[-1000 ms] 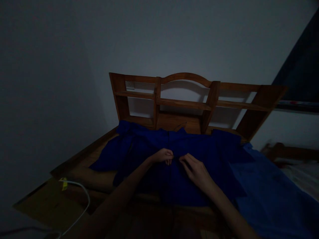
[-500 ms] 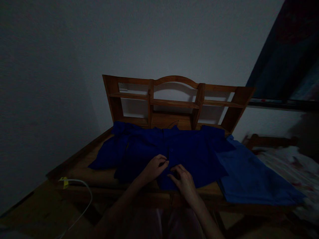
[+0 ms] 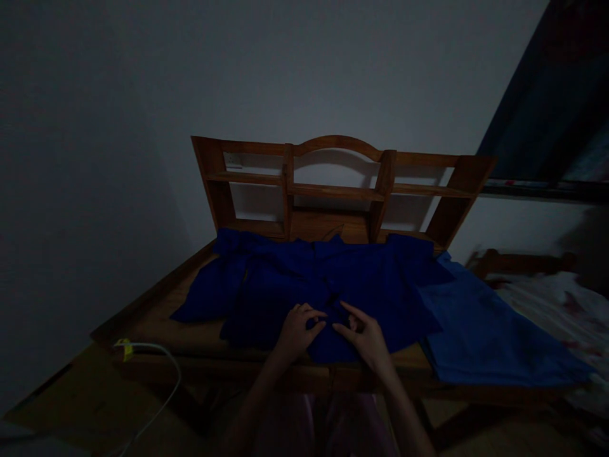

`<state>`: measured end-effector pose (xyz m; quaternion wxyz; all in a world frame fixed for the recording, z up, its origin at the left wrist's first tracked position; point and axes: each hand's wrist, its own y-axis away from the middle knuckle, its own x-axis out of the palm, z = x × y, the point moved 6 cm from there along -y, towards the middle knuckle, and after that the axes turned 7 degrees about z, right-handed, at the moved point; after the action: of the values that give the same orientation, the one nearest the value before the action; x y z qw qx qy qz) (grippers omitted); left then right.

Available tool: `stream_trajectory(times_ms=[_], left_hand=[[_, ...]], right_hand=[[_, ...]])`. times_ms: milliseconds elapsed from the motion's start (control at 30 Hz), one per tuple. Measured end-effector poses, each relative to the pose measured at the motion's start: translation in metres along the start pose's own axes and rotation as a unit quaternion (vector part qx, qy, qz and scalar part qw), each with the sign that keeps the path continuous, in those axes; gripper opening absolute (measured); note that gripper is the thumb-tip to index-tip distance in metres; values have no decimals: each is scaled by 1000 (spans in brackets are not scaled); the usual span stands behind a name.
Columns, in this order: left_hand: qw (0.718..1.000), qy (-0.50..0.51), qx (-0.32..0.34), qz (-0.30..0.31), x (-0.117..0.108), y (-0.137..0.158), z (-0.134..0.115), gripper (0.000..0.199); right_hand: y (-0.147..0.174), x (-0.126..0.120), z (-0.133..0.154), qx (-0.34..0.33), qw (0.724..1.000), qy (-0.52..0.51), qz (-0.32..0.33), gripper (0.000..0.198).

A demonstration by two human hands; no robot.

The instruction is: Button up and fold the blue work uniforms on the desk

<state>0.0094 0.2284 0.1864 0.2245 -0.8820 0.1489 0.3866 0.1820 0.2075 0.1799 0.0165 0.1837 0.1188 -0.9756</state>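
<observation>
A dark blue button-front shirt (image 3: 280, 273) lies spread on the wooden desk, its sleeves out to both sides. Near the lower middle of its front opening, my left hand (image 3: 299, 331) has thumb and index finger nearly together at the cloth edge, seemingly pinching it. Just to the right, my right hand (image 3: 367, 337) rests over the shirt with index finger and thumb apart and the other fingers curled. Between the hands the cloth is raised in a small dark fold. Dim light hides any button at the fingertips.
The wooden desk (image 3: 190, 339) has a shelf unit (image 3: 335, 190) along its back, against the wall. Lighter blue folded cloth (image 3: 495, 336) lies at the right end. A white cable (image 3: 174, 365) with a yellow tag hangs at the left front. White patterned fabric (image 3: 556, 304) is farther right.
My right hand has shifted right and its index finger has stretched out from the thumb. My left hand has moved slightly down. The cloth between them is now more rumpled.
</observation>
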Motion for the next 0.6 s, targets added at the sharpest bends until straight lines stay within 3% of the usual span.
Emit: stream_trajectory(times_ms=[100,233,333,433,600], left_hand=[[1000,-15,0,-6,2,2,-2,23],[998,-52,3,-30,4,0,-13,21],[997,-70,28,-11,13,-7,-29,20],[999,-44,28,18,27,-15,-38,16],[999,24,-19,18,37,-24,-25,10]], right_hand=[[-3,0,2,28,999,-34,3,49],[-8,1,-5,53,996,4,-68,32],[-9,2,-12,54,993,-7,-101,31],[-6,-1,-15,49,991,-27,-123,34],[-3,-4,-16,23,990,-62,-122,31]])
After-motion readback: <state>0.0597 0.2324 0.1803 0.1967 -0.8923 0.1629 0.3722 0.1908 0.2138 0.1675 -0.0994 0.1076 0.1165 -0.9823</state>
